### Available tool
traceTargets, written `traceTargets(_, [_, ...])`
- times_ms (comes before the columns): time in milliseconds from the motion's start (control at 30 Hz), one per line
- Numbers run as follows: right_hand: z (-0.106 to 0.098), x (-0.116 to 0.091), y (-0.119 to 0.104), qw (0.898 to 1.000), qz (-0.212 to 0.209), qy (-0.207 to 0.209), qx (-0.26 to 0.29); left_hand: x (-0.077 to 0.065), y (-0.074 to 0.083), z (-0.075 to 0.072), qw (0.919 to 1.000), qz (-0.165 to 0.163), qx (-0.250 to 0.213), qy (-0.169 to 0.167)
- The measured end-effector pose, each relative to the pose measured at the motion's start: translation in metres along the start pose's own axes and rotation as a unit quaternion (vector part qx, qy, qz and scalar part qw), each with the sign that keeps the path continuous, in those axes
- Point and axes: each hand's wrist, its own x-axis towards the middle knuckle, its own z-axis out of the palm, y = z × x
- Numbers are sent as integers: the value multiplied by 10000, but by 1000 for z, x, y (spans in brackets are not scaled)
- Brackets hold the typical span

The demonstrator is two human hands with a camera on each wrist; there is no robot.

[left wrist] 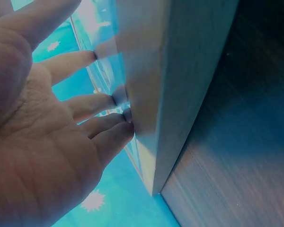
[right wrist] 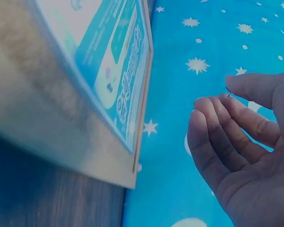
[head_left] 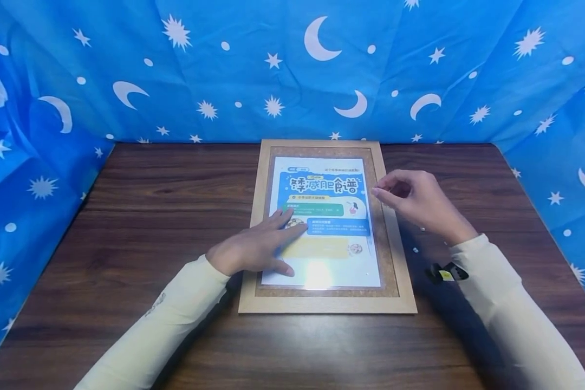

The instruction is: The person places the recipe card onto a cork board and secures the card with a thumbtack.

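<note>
A printed sheet (head_left: 292, 275) with Chinese lettering lies on a cork board (head_left: 389, 265) in a light wooden frame (head_left: 322, 306). My left hand (head_left: 253, 246) rests on the sheet's left side, its fingers spread and fairly straight; in the left wrist view the fingertips (left wrist: 111, 100) meet the glossy surface. Above the frame's right side, my right hand (head_left: 419, 200) pinches a tiny pin (right wrist: 229, 94) between thumb and index finger. The right wrist view shows its thin point sticking out, while most of the pin is hidden by the fingertips.
Several small clear pieces (head_left: 416, 249) lie on the dark wooden table (head_left: 175, 184) right of the frame. A black strap (head_left: 436, 273) with a yellow label is at the right wrist. Blue star-patterned cloth (head_left: 248, 76) encloses the back and sides.
</note>
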Motion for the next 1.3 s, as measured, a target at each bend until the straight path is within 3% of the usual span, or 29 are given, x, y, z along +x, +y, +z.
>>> traceTargets(233, [19,24,-10,9985,90,-483,229,0,-1,2,9999,-78,-108,11])
traceTargets(400, [29,40,-14,9970,-120,-710,298,2,-2,4,10000,-42,-43,2])
traceTargets(933, [54,73,-12,9929,-131,-560,1043,6,2,3,9998,-139,159,-27])
traceTargets(1300, [60,104,-22,9885,230,-648,1348,3,0,1,9998,-28,180,-27])
